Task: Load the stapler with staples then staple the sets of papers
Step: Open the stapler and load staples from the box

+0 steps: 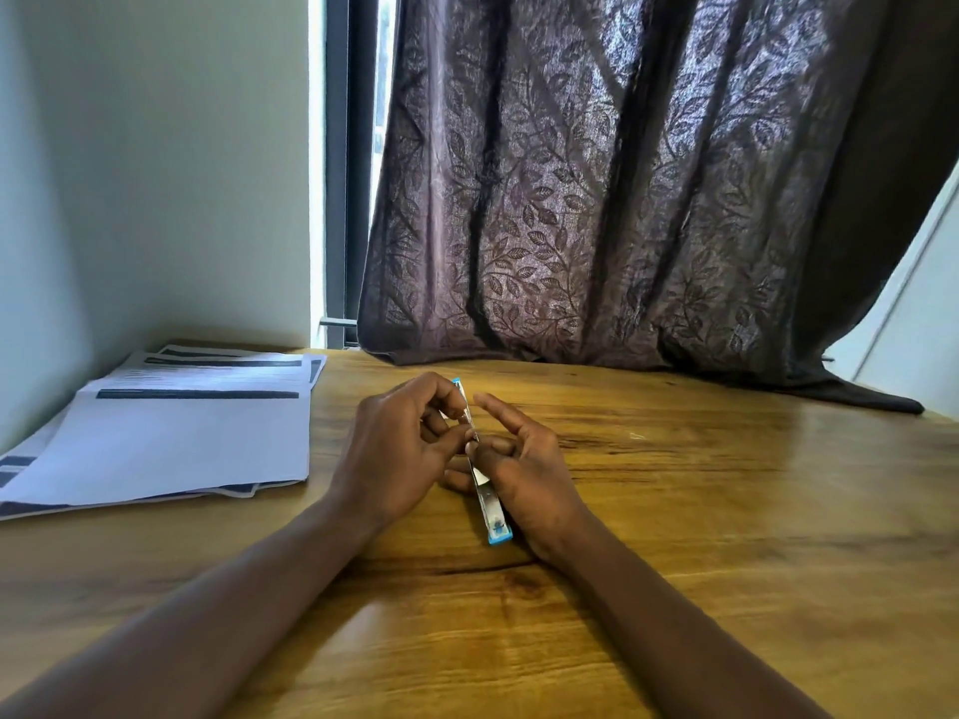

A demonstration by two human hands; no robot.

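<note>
**Q:** So how far along are you here? Staples in yet?

**A:** Looks like you're mid-loading, honestly. You've got the blue stapler (490, 503) out in the middle of the wooden table (700, 537), hinged open. Its near end sits right by the heel of your right hand (524, 474), with the bare metal channel showing, and the blue top part pokes up behind your left hand (402, 448).

**Q:** What are the hands doing exactly?

**A:** Your left hand is curled in, thumb and fingertips pinching something thin and metallic right over the channel. I'd guess it's a strip of staples, but it's too small to swear to. Your right hand cradles the stapler from the side, thumb pressed near the metal rail, index finger stretched out loose above it. Neither hand is flat or spread.

**Q:** And the papers?

**A:** Untouched as far as I can see. The sets of papers (176, 438) lie in an overlapping stack at the left side of the table, well apart from your hands. Can't tell if any corner already has a staple in it; nothing shows.

**Q:** So what's left?

**A:** Pretty much everything after this: seat the strip, snap the stapler shut, then go through each set. I'd call it early days, with loading not finished and stapling not started.
</note>
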